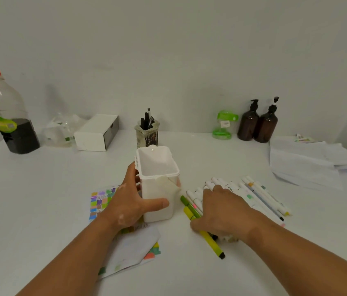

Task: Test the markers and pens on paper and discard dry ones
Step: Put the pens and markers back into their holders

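A white table [40, 199] fills the view, set against a plain wall. At its far right a loose stack of papers [305, 165] is spread. At the far left stands a clear bottle [8, 116] with a red cap, dark liquid filling its lower part. Beside it lie crumpled clear plastic [59, 131] and a white box [95, 133].

Near the middle, a test sheet [132, 246] covered in coloured swatches is laid flat, partly under the left forearm. A white tub [157, 182], open at the top, is held upright just beside the sheet by the left hand [125, 204], thumb across the front, fingers wrapped behind.

To the tub's right a pile of markers [260, 193], mostly white-barrelled, is laid on the table. The right hand [221, 210] is placed palm down over the near end of the pile, fingers bent onto the barrels; whether any marker is gripped cannot be told. A yellow marker [211, 242] sticks out from beneath it.

Along the wall, two amber pump bottles [249, 124] stand touching, a green container [223, 124] near them, and a holder [147, 135] with dark pens behind the tub.
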